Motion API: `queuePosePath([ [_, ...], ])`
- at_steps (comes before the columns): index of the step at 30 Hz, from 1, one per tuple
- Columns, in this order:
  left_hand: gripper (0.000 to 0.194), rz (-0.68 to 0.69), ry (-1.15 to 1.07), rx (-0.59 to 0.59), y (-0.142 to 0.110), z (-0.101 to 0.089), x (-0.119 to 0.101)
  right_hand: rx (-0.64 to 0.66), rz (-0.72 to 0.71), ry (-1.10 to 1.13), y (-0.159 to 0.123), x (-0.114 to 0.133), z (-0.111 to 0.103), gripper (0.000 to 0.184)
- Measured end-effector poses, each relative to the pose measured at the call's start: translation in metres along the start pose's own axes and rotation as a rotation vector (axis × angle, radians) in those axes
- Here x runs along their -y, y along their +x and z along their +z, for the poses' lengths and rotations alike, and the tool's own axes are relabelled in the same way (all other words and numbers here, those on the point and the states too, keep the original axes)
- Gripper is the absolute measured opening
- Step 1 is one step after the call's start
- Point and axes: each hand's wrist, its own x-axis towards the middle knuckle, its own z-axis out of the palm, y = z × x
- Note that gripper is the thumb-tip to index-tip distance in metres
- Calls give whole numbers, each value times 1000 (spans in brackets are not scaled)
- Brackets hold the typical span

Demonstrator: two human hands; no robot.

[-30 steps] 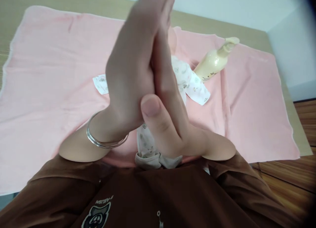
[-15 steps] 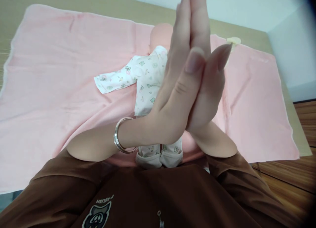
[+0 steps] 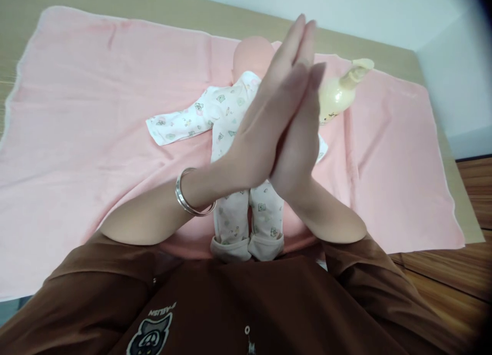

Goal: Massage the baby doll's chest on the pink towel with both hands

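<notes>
My left hand [image 3: 261,124], a silver bangle on its wrist, is pressed palm to palm against my right hand [image 3: 298,140]. Both have their fingers stretched out and pointing up and away, slightly blurred. Nothing shows between the palms. Beneath them a bald baby doll [image 3: 251,55] lies on its back on a pink blanket [image 3: 96,104]. It wears a white printed top [image 3: 226,106] and matching trousers [image 3: 265,211] with folded cuffs. My hands cover part of its head, chest and one arm. A pale yellow pump bottle [image 3: 338,96] is just right of my fingers.
The blanket is spread over a light wooden table [image 3: 154,4], with a pale wall [image 3: 346,12] behind it. Dark wood panels [image 3: 442,278] show at the lower right. My brown sleeves and shirt front fill the near edge.
My joined hands have come down and a little to the left, away from the camera. More of the pump bottle, the doll's head and its trousers now shows. The doll has not moved.
</notes>
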Motion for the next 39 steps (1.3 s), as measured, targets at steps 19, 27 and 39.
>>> queuePosePath([
  [19,40,-125,640,-238,10,-37,154,-74,-82,-693,69,-102,0,43],
  [27,24,-182,667,-184,11,-46,169,-101,58,-758,64,-106,-6,41],
  [39,28,-181,636,-194,7,-47,164,213,-8,-756,60,-85,-10,61],
])
